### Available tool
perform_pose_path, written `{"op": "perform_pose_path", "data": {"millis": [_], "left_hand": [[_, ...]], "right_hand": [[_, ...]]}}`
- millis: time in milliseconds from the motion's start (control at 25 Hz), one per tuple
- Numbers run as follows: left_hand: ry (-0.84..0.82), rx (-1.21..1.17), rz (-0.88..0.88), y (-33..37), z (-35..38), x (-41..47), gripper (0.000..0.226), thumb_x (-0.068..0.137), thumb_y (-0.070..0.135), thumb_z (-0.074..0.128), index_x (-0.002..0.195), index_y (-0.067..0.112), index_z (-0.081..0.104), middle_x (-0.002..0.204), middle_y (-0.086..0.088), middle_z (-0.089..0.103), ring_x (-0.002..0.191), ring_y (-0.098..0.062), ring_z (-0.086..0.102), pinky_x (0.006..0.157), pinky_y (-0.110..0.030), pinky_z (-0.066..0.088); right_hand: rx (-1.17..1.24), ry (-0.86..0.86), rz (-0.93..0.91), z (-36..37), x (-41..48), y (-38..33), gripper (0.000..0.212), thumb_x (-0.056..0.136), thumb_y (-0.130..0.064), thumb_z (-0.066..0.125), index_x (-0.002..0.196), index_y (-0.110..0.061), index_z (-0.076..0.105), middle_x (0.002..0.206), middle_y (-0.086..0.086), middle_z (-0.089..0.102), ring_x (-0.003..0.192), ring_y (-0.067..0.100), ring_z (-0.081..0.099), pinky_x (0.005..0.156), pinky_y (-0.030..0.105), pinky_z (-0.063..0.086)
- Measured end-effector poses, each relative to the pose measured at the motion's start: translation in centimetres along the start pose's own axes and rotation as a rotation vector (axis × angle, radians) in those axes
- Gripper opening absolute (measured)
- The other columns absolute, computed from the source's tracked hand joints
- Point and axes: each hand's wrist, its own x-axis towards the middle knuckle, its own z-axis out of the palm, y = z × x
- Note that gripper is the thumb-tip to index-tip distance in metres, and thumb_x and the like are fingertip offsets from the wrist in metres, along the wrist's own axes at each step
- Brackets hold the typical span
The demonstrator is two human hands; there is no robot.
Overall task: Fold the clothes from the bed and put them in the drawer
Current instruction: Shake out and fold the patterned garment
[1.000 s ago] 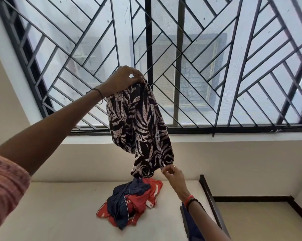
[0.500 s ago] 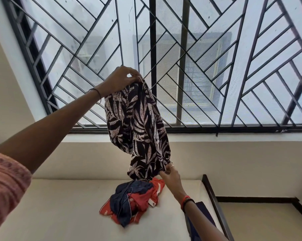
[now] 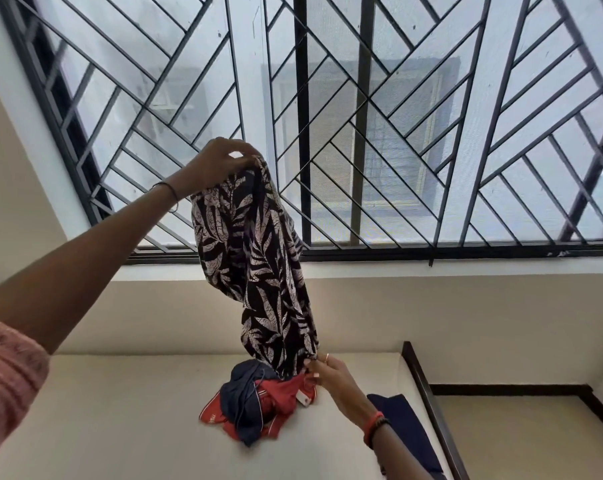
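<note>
A black garment with a pale leaf print (image 3: 258, 271) hangs in the air over the bed (image 3: 120, 427). My left hand (image 3: 220, 162) pinches its top end, raised high in front of the window. My right hand (image 3: 331, 375) pinches its bottom hem, low down just above the bed. Below the hanging cloth lies a crumpled heap of red and navy clothes (image 3: 258, 403) on the cream sheet. No drawer is in view.
A dark navy cloth (image 3: 404, 431) lies at the bed's right edge beside the dark wooden bed frame (image 3: 428, 403). A large window with a black metal grille (image 3: 362, 133) fills the wall behind. Floor shows to the right of the bed.
My right hand has moved down and right along the leaf-print garment and now holds its bottom hem, drawing the cloth longer. My left hand stays raised with the top end.
</note>
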Motion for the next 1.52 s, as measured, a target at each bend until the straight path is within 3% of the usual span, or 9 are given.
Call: {"op": "perform_pose_path", "data": {"millis": [160, 240, 440, 640, 880, 1040, 1240, 1400, 1520], "left_hand": [[0.011, -0.1, 0.035, 0.8, -1.3, 0.0, 0.018, 0.092, 0.014, 0.059, 0.104, 0.003, 0.069, 0.095, -0.003, 0.069, 0.077, 0.009, 0.062, 0.078, -0.013, 0.051], [0.019, -0.121, 0.049, 1.4, -1.8, 0.1, 0.016, 0.092, 0.012, 0.059, 0.103, 0.005, 0.068, 0.087, 0.016, 0.07, 0.076, 0.013, 0.061, 0.076, -0.008, 0.048], [0.004, -0.153, 0.078, 2.1, -2.1, 0.0, 0.012, 0.092, 0.013, 0.06, 0.101, 0.009, 0.067, 0.08, 0.032, 0.067, 0.076, 0.012, 0.062, 0.073, -0.006, 0.045], [-0.042, -0.127, 0.053, 1.7, -2.0, -0.5, 0.019, 0.092, 0.02, 0.06, 0.105, 0.009, 0.069, 0.093, 0.013, 0.068, 0.079, 0.01, 0.063, 0.077, -0.01, 0.047], [-0.052, -0.091, 0.012, 0.2, -3.0, -1.2, 0.01, 0.092, 0.02, 0.06, 0.098, 0.022, 0.068, 0.092, 0.003, 0.069, 0.073, 0.008, 0.063, 0.073, -0.011, 0.051], [-0.061, -0.085, -0.01, 0.3, -2.9, -1.3, 0.01, 0.092, 0.019, 0.06, 0.096, 0.026, 0.067, 0.087, 0.018, 0.067, 0.071, 0.01, 0.062, 0.07, -0.009, 0.049], [-0.105, -0.071, -0.004, 1.1, -1.7, -0.9, 0.014, 0.092, 0.017, 0.059, 0.104, 0.014, 0.067, 0.081, 0.026, 0.067, 0.073, 0.014, 0.062, 0.07, -0.005, 0.047], [-0.092, -0.073, -0.002, 1.4, -0.9, -0.5, 0.02, 0.093, 0.018, 0.059, 0.105, 0.007, 0.069, 0.089, 0.012, 0.067, 0.075, 0.015, 0.062, 0.07, -0.003, 0.046], [-0.064, -0.068, 0.012, 2.0, -0.3, -0.2, 0.019, 0.092, 0.018, 0.059, 0.105, 0.007, 0.07, 0.089, 0.007, 0.066, 0.076, 0.018, 0.059, 0.073, -0.001, 0.043]], "right_hand": [[0.206, 0.203, 0.049, -1.0, 1.6, -1.0, 0.029, 0.097, -0.021, 0.038, 0.092, -0.004, 0.061, 0.085, 0.013, 0.07, 0.074, 0.023, 0.066, 0.074, 0.036, 0.052], [0.188, 0.256, 0.1, -1.7, 2.5, -1.1, 0.02, 0.093, -0.016, 0.045, 0.106, -0.002, 0.052, 0.09, 0.019, 0.067, 0.069, 0.026, 0.065, 0.077, 0.045, 0.052], [-0.089, -0.082, 0.126, -1.0, 2.1, -1.1, 0.052, 0.078, 0.0, 0.065, 0.127, 0.001, 0.049, 0.105, 0.007, 0.067, 0.087, 0.007, 0.067, 0.074, 0.023, 0.054], [0.129, -0.093, 0.134, -0.6, 2.7, -1.5, 0.026, 0.081, -0.008, 0.071, 0.106, -0.007, 0.065, 0.098, 0.011, 0.069, 0.08, 0.016, 0.067, 0.068, 0.026, 0.055], [0.197, -0.03, 0.096, -4.2, 0.1, 0.2, 0.046, 0.069, -0.027, 0.081, 0.105, -0.001, 0.068, 0.105, 0.012, 0.069, 0.093, 0.017, 0.064, 0.077, 0.024, 0.051], [-0.009, -0.032, 0.107, -5.4, -1.4, -1.7, 0.028, 0.075, -0.036, 0.078, 0.068, -0.013, 0.063, 0.067, -0.004, 0.055, 0.06, 0.003, 0.045, 0.058, 0.015, 0.037], [-0.375, 0.535, 0.11, -5.7, 0.8, -2.4, 0.024, 0.088, -0.02, 0.064, 0.079, 0.001, 0.069, 0.043, -0.007, 0.049, 0.037, 0.008, 0.04, 0.038, 0.021, 0.032], [0.14, 0.628, 0.09, -3.2, 1.4, -0.8, 0.015, 0.093, 0.001, 0.048, 0.103, 0.006, 0.058, 0.087, 0.024, 0.069, 0.069, 0.026, 0.071, 0.063, 0.034, 0.06], [0.02, 0.498, 0.037, -0.5, 0.4, -0.4, 0.084, 0.081, -0.024, 0.075, 0.146, -0.01, 0.024, 0.13, 0.009, 0.056, 0.109, 0.018, 0.061, 0.09, 0.031, 0.053]]}}
